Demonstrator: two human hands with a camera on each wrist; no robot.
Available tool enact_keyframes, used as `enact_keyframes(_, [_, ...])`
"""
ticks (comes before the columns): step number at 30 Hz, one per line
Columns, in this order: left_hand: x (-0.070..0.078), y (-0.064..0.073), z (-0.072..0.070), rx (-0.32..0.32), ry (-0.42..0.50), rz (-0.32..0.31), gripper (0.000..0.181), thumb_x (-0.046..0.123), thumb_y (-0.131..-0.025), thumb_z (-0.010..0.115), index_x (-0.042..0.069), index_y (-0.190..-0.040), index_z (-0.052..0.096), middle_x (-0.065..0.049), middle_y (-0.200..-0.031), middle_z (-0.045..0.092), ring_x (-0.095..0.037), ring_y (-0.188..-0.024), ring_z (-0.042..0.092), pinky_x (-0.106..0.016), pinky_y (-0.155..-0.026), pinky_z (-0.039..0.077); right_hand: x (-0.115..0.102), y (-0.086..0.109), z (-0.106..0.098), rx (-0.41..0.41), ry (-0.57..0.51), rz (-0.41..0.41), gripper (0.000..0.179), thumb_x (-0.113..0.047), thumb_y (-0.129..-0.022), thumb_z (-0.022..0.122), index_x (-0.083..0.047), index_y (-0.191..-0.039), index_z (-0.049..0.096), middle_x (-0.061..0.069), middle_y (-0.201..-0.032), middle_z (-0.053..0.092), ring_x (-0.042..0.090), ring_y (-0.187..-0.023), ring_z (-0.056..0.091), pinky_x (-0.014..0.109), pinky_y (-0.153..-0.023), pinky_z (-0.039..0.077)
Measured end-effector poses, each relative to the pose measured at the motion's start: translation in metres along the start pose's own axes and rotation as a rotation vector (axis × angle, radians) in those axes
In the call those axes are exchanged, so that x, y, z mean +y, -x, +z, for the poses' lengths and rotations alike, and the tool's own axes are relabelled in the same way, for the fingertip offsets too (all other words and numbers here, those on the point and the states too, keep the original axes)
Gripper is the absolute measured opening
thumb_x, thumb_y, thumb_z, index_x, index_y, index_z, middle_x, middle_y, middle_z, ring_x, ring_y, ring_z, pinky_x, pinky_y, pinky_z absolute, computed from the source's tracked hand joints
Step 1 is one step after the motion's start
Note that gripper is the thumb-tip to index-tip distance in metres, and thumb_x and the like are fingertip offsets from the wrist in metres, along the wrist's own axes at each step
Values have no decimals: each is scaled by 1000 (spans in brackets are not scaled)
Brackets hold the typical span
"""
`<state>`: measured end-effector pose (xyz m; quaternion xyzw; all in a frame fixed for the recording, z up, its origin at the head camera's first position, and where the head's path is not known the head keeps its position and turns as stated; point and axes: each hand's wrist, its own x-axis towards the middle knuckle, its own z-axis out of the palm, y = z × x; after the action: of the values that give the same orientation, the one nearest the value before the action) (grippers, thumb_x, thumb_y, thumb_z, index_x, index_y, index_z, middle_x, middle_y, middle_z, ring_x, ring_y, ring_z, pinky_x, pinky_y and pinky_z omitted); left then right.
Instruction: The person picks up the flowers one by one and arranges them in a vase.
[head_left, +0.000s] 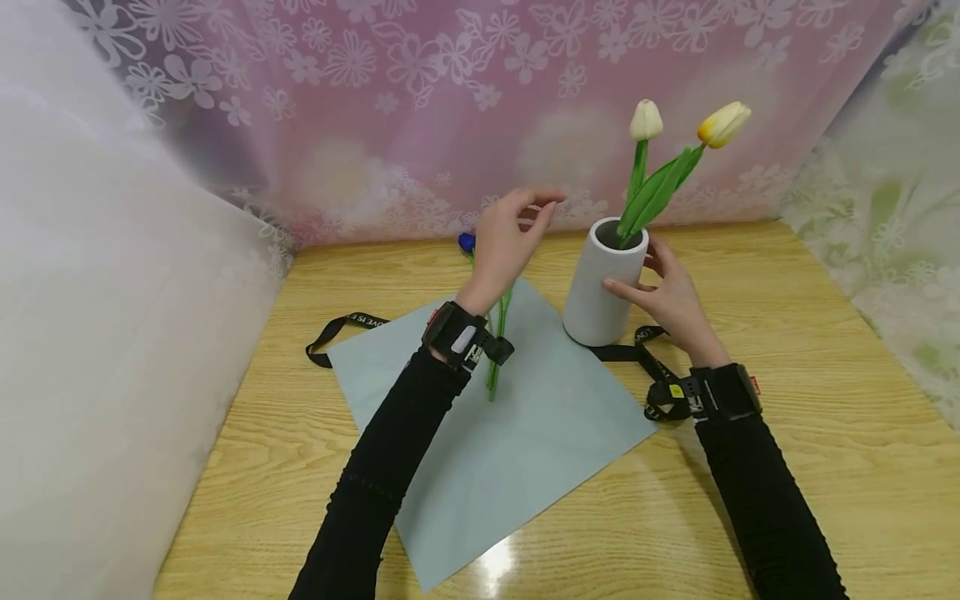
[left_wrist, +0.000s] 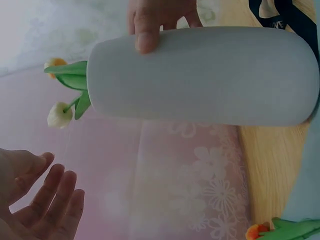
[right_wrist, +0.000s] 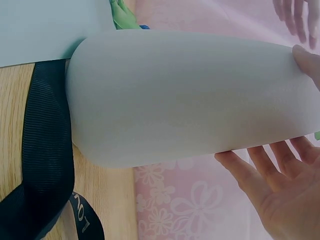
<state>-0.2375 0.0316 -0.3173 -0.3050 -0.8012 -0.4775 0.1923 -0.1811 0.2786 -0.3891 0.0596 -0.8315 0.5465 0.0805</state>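
A white vase (head_left: 603, 292) stands upright on the right corner of a pale blue paper sheet (head_left: 525, 467). Two artificial tulips lean out of its mouth, one cream (head_left: 647, 121) and one yellow-white (head_left: 723, 127), with green leaves. My right hand (head_left: 670, 300) grips the vase from the right, thumb on the near side and fingers round the far side. Left of the vase, my left hand (head_left: 513, 237) hovers in the air with loosely bent fingers and nothing in them. In the left wrist view it is apart from the vase and the tulips.
Below my left forearm, green-stemmed flowers lie on the paper, with a blue bloom (head_left: 467, 242) and an orange bloom (left_wrist: 256, 231) showing. A black lettered ribbon (head_left: 618, 353) runs beneath the paper and out both sides. A pink floral curtain (head_left: 420, 142) hangs behind the wooden table (head_left: 810, 350).
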Motion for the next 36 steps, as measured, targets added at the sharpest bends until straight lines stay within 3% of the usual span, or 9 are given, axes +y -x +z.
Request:
enact_keyframes(8, [-21,13,-4,26,-43,-83,20,15,-102,63,7,-117,74,-8,-112,74,-19,-92,73,-23,-79,58,-1,0,0,-3,3,5,85,-24,-90,80,-28,-160,30,7,-156,38,33,-139,39,64,-107,42])
enact_keyframes(16, [-56,29,-2,32,-145,-224,19,18,-101,65,6,-112,75,-8,-103,75,-20,-83,68,-28,-71,53,-1,-2,0,-10,3,16,86,-25,-90,79,-30,-160,29,7,-158,37,33,-140,38,64,-108,42])
enact_keyframes(25, [-96,47,1,-65,-290,-394,17,17,-100,67,4,-105,75,-11,-99,75,-25,-76,67,-26,-59,42,0,-3,-1,-13,-6,19,86,-26,-91,79,-31,-160,28,7,-158,37,32,-140,38,64,-108,41])
enact_keyframes(30, [-112,54,6,-149,-391,-447,16,16,-99,67,2,-100,75,-10,-90,74,-21,-74,67,-26,-62,46,0,-3,-1,-11,-3,17,86,-25,-91,79,-30,-160,28,7,-158,37,33,-140,38,64,-108,41])
enact_keyframes(33, [-117,57,9,-204,-428,-481,21,16,-98,68,4,-81,71,-4,-69,63,-15,-60,57,-23,-55,39,0,-3,-1,-10,2,13,85,-25,-91,79,-30,-160,29,7,-158,37,33,-140,38,65,-108,41])
enact_keyframes(36, [-120,59,11,-265,-460,-512,41,17,-97,70,7,-60,54,2,-55,41,-12,-50,42,-22,-48,29,-1,-3,-1,-9,4,12,85,-25,-91,78,-30,-160,29,7,-158,37,34,-140,38,65,-108,41])
